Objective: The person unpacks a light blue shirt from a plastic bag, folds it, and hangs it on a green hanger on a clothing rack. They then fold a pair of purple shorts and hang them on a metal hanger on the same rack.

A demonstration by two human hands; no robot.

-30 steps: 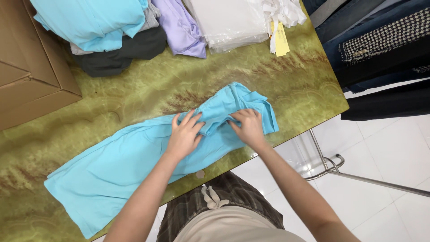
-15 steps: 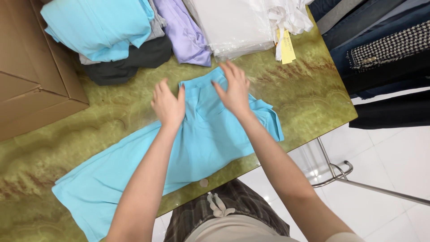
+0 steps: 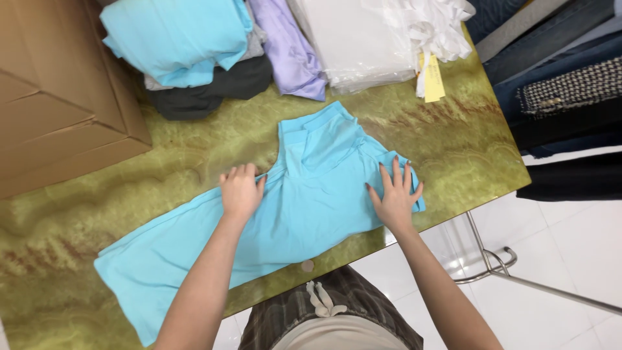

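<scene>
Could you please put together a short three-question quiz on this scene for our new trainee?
1. True or false: both hands lie flat on the turquoise garment.
2. What stands at the table's far left? A) a cardboard box B) a sewing machine C) a basket
3. What colour is the tag by the white bagged clothes?

Key
1. True: the left hand and right hand press it open-palmed.
2. A, the cardboard box.
3. Yellow: the tag hangs beside the white bagged clothes.
</scene>
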